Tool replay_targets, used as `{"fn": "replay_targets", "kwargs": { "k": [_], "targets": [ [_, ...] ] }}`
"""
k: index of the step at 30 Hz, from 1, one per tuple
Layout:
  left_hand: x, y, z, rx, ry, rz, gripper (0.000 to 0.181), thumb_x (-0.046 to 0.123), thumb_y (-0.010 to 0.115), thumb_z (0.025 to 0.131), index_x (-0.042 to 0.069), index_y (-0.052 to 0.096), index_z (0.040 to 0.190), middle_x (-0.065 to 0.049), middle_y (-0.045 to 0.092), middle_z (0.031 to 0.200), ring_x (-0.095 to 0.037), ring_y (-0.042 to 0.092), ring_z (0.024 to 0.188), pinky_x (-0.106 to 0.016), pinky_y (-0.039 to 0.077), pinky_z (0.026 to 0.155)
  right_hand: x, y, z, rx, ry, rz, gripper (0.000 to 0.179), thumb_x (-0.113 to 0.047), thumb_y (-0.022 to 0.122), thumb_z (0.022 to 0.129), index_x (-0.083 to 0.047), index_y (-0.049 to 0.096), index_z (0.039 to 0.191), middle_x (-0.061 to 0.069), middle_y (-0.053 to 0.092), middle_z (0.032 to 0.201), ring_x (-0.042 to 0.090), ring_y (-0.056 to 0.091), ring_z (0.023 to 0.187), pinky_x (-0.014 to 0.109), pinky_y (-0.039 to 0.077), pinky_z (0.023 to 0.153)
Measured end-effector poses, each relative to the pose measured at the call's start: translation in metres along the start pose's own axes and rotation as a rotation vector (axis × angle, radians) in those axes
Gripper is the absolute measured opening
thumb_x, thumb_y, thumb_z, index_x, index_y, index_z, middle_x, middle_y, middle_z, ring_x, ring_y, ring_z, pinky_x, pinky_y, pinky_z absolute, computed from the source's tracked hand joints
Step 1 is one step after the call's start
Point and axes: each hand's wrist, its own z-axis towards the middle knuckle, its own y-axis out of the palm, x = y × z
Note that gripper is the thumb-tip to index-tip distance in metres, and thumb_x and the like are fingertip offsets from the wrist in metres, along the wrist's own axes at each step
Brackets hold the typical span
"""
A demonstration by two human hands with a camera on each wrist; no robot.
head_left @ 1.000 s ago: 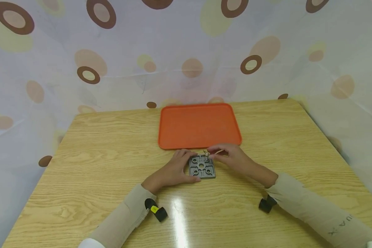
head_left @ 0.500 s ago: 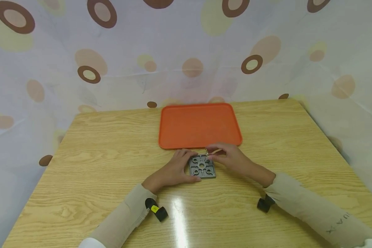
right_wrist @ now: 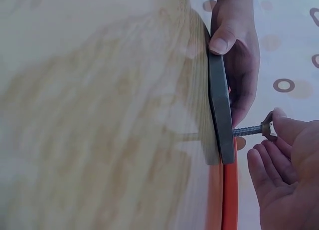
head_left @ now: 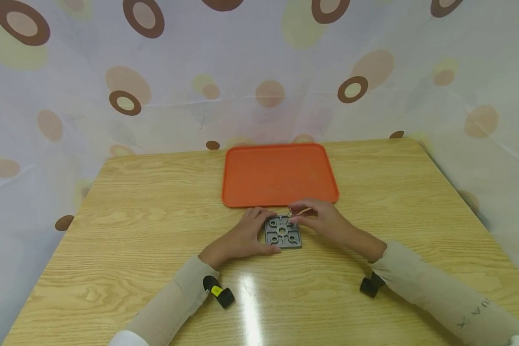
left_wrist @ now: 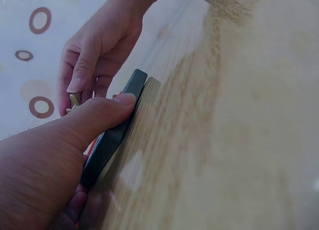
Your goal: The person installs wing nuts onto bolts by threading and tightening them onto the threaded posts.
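A square grey metal plate with several round holes lies flat on the table. My left hand holds it from the left, thumb on the near edge and fingers at the far edge. A wing screw stands upright at the plate's far right hole, its threaded shank showing above the plate in the right wrist view. Thumb and fingers of my right hand pinch its winged head. In the left wrist view, a bit of the brass-coloured wing screw shows beneath the right thumb. The shank's lower end is hidden.
An orange tray lies just beyond the plate, close to both hands. The wooden table reaches back to a patterned cloth. Black wrist cameras hang at both sleeves, low over the table.
The wing screw's head has turned a little in my right fingers, and the right hand has shifted slightly. My left hand and the plate stay in place.
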Motion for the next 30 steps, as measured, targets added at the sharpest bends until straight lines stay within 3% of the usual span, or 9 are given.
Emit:
{"fn": "replay_targets", "kwargs": {
  "k": [20,26,30],
  "targets": [
    [-0.001,0.001,0.0,-0.007,-0.012,-0.009,0.086,0.063,0.066,0.072,0.018,0.036,0.139,0.003,0.036,0.128,-0.013,0.029,0.115,-0.034,0.033,0.096,-0.001,-0.005,-0.006,0.06,0.034,-0.065,0.02,-0.016,0.063,0.089,-0.005,0.067,0.106,-0.002,0.066,0.101,0.012,0.061,0.093,0.028,0.049,0.078],
    [-0.001,0.002,0.001,-0.008,-0.014,-0.017,0.087,0.064,0.066,0.072,0.019,0.035,0.14,0.004,0.036,0.129,-0.013,0.029,0.115,-0.035,0.033,0.096,-0.004,-0.005,-0.007,0.064,0.041,-0.047,0.017,-0.013,0.061,0.09,-0.006,0.068,0.103,0.003,0.067,0.099,0.016,0.062,0.091,0.027,0.049,0.077],
    [-0.001,0.002,0.001,-0.009,-0.015,-0.018,0.087,0.064,0.066,0.071,0.019,0.035,0.14,0.004,0.036,0.129,-0.013,0.029,0.115,-0.034,0.033,0.096,-0.02,-0.006,-0.008,0.062,0.032,-0.048,0.015,-0.006,0.06,0.089,0.001,0.067,0.101,0.011,0.067,0.098,0.023,0.063,0.09,0.032,0.05,0.076]
  ]
}}
